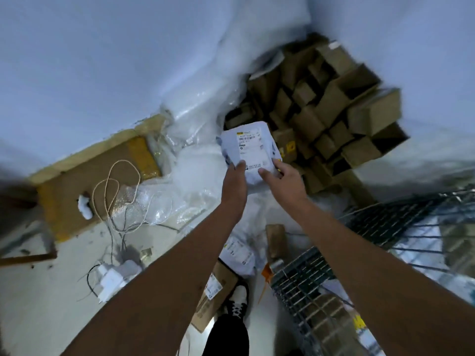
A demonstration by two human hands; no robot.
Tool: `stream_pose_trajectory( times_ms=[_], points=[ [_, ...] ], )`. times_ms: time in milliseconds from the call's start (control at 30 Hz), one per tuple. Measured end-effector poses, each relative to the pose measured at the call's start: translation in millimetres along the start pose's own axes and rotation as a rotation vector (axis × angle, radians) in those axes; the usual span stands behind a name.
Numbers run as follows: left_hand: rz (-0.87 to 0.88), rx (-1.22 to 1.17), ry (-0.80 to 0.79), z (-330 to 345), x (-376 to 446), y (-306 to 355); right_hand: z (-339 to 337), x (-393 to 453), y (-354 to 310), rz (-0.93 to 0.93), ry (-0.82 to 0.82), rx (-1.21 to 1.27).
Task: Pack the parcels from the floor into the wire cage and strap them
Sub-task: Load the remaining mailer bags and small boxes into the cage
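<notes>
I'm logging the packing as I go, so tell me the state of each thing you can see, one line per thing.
White parcel: held up in both hands, label facing up.
Left hand: gripping the parcel's near left edge.
Right hand: gripping its near right edge.
Wire cage: at the right, already holding some parcels.
Cardboard boxes: piled loosely.
String: lying loose on flat cardboard.
Parcels by the shoe: still on the floor.
</notes>
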State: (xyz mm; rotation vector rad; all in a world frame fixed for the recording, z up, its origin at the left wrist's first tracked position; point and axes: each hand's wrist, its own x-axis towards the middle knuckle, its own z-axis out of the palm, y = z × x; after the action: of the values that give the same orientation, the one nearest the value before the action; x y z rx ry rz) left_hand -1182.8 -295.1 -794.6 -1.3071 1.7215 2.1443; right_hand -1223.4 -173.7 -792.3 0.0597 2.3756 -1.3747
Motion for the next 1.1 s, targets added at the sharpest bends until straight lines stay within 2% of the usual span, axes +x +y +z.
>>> stream_pose_trajectory(
  times_ms=[133,333,533,667,833,967,1100],
  points=[
    [0.224,0.117,-0.103,71.2,-43.5,47.6,-79.6,-8.5,-31.9,-0.181,0.198,-0.121],
    [0.39,0.234,-0.26,190.2,-116.5,72.8,-210.2,-45.3,-26.6,-0.162,0.449,-0.147],
    [0.469,0.267,-0.406,300.8,-212.5,28.1,-319.6,-122.2,35.4,-0.04,0.695,-0.022],
    [0.54,0.394,-0.497,355.2,-273.7,-18.3,-372.3,-185.3,83.6,0.032,0.823,-0.007],
    [0.589,0.498,-0.589,393.3,-326.2,-75.6,-410.5,-240.6,135.5,0.134,0.958,0.106],
    [0.475,0.403,-0.608,385.9,-342.7,-120.9,-407.1,-261.8,172.1,0.222,0.988,0.21],
    [0.36,0.366,-0.586,371.4,-349.9,-156.1,-404.3,-260.2,196.9,0.239,1.019,0.204]
  ],
)
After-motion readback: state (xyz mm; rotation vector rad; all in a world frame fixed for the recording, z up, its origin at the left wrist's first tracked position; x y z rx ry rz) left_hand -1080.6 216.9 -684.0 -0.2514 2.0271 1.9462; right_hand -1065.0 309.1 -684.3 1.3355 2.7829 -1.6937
